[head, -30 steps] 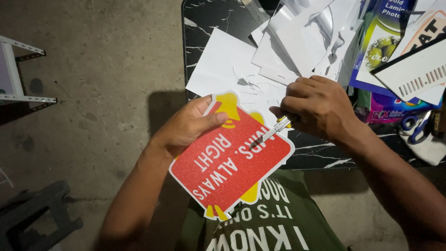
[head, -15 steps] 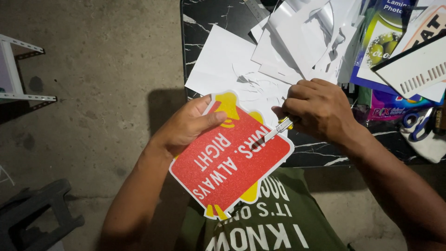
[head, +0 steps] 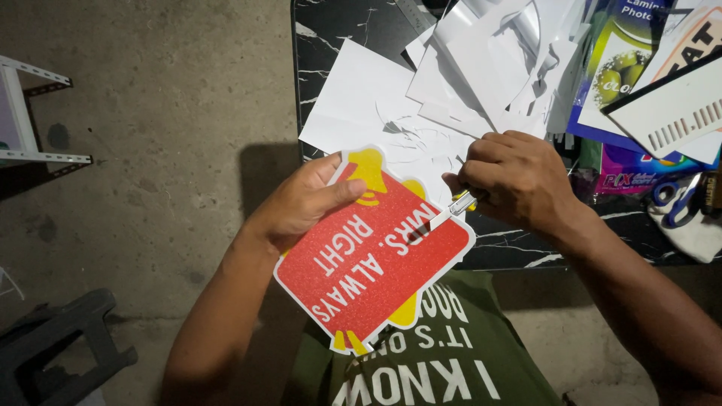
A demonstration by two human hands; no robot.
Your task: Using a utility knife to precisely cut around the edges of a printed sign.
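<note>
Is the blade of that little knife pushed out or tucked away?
Out. The craft knife in the right hand shows a thin bare blade, its tip resting on the red sign held by the left hand.

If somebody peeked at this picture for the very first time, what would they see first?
Probably the big red and yellow sign with white letters, right in the middle, held at its top corner by the left hand. Next, the right hand pressing a small craft knife against the sign's upper edge. Behind them, a messy pile of white paper scraps covers the black marble-look table.
</note>
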